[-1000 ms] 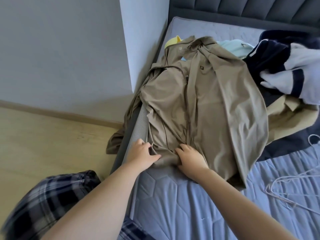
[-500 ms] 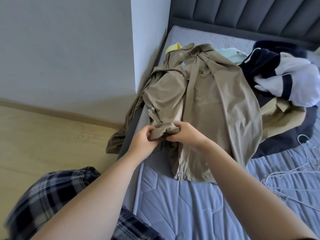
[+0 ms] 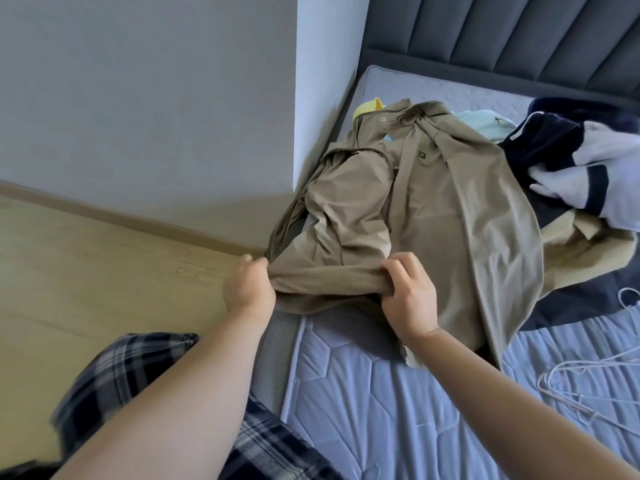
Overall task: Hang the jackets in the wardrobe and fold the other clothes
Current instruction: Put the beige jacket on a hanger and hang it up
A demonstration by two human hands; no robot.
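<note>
Gripping the khaki jacket [image 3: 433, 209], left hand [image 3: 247, 289] and right hand [image 3: 408, 296] have moved apart.

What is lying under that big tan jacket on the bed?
Peeking from under the tan jacket: a yellow garment and a light blue one. The rest is covered.

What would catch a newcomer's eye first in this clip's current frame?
First, the large khaki jacket spread over the near corner of the quilted blue-grey mattress, its lower edge stretched taut between the left hand and the right hand, both gripping it. Behind it to the right lies a rumpled navy-and-white garment pile, and thin white wire hangers rest on the mattress at the right edge.
</note>
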